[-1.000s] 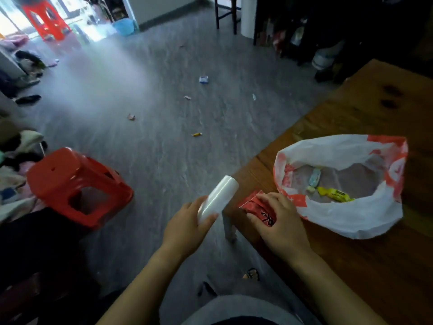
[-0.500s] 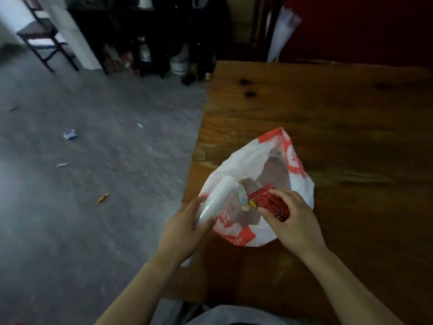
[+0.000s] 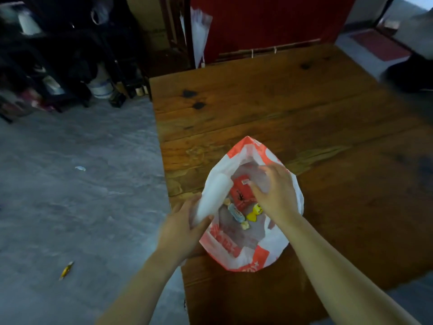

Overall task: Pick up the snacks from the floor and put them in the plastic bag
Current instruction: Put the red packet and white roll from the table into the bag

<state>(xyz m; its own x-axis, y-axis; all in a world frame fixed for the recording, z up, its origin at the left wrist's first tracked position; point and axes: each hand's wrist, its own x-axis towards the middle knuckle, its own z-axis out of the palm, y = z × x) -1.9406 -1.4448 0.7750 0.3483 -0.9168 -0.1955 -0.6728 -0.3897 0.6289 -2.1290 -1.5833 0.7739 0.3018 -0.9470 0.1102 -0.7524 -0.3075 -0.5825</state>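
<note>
1. The plastic bag is thin, crinkled film, white with red-orange printed patches, lying on the wooden surface near its left edge, with its mouth spread wide towards the camera.
2. Inside the bag lie a flat red packet with dark print, a small pale-blue wrapped candy with twisted ends, and a glossy yellow wrapped candy partly hidden by the right wrist.
3. The left hand is wrapped around a smooth white cylinder, the fingers closed on its lower end; the tube slants up and right over the bag's left rim.
4. The right hand reaches down into the bag's mouth, fingers loosely curved and spread just above the red packet; whether the fingertips touch the packet cannot be told.
5. The surface is dark, reddish-brown planks with visible grain, seams and black knots.
6. The floor is mottled grey stone or tile. A slim yellow wrapper lies on it at lower left, and a small pale scrap lies farther away, both well apart from the bag.
7. Beyond the surface stands a red panel; to the left are dim, cluttered shelves and a white bucket.
</note>
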